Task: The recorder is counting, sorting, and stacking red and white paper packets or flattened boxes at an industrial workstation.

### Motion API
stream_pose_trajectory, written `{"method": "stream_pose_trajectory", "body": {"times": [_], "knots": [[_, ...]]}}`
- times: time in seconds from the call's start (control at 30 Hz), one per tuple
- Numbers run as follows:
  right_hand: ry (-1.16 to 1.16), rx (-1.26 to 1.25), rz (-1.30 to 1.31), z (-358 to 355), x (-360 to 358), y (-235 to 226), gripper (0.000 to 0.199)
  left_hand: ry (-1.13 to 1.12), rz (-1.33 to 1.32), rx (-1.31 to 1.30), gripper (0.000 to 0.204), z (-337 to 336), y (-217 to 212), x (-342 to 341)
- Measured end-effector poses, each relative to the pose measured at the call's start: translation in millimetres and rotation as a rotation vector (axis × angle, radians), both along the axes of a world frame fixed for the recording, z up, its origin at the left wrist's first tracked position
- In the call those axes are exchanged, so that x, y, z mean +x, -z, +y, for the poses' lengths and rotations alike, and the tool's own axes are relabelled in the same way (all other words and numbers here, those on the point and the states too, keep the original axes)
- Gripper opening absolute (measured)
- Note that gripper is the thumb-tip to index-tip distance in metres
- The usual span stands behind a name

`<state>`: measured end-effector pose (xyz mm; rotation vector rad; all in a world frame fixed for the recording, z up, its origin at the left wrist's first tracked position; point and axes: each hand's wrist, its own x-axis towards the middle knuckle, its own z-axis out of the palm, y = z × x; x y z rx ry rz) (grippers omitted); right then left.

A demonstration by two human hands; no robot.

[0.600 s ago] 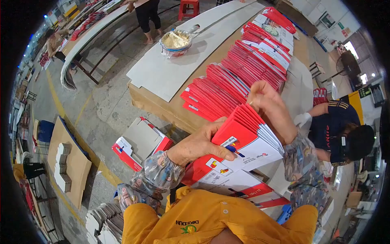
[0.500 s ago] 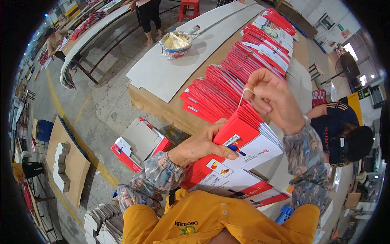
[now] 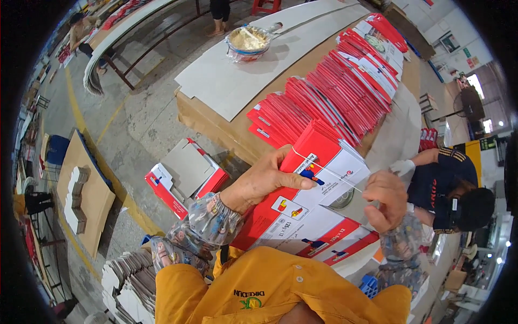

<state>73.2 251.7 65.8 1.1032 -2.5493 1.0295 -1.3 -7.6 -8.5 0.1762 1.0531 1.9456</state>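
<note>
Now, left hand (image 3: 263, 181) gripping a stack of red-and-white flat cartons (image 3: 318, 173) held above the table (image 3: 226, 127), right hand (image 3: 384, 198) fingers pinched shut on a thin white string (image 3: 329, 170) stretched across the stack, more red cartons (image 3: 334, 92) fanned along the table behind.

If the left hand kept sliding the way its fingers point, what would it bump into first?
Probably the thin white string stretched across the red and white carton stack under the left hand; past that, the right hand. Depth is hard to judge.

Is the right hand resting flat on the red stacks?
No, the right hand is raised, pinching a thin white string beside the held red-and-white pack.
</note>
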Motion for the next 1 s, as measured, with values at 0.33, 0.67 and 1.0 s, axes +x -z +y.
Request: {"method": "stream_pose_trajectory", "body": {"times": [0.33,0.67,1.0], "knots": [[0.401,-0.652,-0.618,-13.5,4.5,64.0,0.042,-0.134,0.079,-0.007,0.051,-5.7,18.4,14.9],[0.295,-0.549,-1.176,-60.7,-24.3,100.2,0.042,-0.013,0.241,-0.149,0.092,-61.8,57.8,49.5],[0.195,-0.498,-1.357,-138.0,-63.1,101.4,0.04,-0.405,-0.129,-0.264,0.052,-119.1,97.7,153.7]]}}
